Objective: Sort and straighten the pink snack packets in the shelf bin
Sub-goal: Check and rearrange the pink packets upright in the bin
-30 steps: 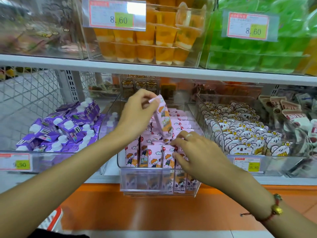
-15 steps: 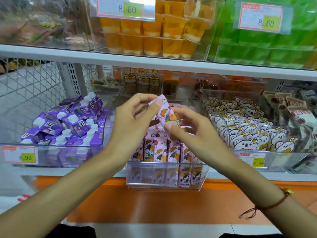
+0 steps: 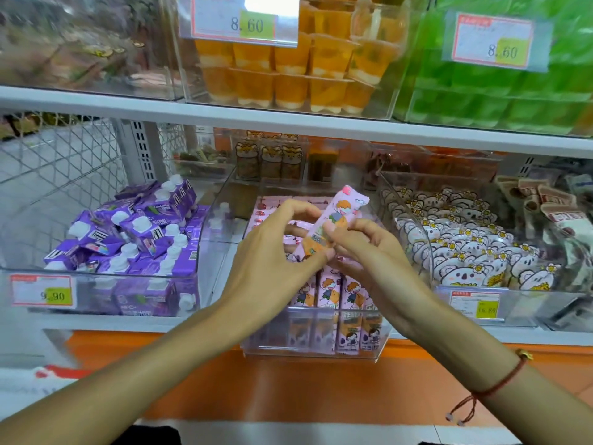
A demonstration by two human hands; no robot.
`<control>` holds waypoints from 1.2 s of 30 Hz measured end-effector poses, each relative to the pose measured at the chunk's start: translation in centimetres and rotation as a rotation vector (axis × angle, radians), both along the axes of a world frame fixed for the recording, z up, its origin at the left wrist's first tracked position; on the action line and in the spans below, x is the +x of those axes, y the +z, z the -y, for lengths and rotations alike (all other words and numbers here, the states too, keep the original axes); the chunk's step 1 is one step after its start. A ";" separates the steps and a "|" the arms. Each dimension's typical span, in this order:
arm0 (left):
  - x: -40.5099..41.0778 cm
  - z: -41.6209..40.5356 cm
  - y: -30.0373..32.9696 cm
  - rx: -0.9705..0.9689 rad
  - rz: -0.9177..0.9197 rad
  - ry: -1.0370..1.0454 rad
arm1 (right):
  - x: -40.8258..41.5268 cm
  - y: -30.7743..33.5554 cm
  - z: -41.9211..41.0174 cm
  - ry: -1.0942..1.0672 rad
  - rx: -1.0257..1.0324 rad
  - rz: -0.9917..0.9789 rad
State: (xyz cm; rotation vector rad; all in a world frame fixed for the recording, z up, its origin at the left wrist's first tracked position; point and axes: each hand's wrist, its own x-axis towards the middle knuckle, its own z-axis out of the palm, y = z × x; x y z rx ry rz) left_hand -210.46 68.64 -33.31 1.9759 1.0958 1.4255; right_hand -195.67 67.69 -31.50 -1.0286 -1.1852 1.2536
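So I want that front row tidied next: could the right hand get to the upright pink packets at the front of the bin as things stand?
Probably yes, once freed. The right hand hovers just above the front row and the clear bin is open-topped, but it and the left hand both pinch a raised pink packet.

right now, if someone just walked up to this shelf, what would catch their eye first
Both hands meet in the middle: the left hand and right hand hold one pink packet tilted above the clear bin, where more pink packets stand in a row. Purple cartons fill the bin to the left, and orange jelly cups sit on the shelf above.
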 end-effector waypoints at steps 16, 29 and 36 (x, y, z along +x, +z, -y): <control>-0.7 -0.6 0.0 0.032 -0.108 0.053 | 0.7 0.6 0.2 -0.015 0.170 0.082; -0.3 -0.9 0.8 -0.615 0.181 -0.264 | 1.4 0.0 -0.6 -0.090 -0.012 0.104; -0.7 -0.6 0.8 -0.357 0.093 -0.251 | 1.9 0.2 -0.3 0.023 0.173 0.220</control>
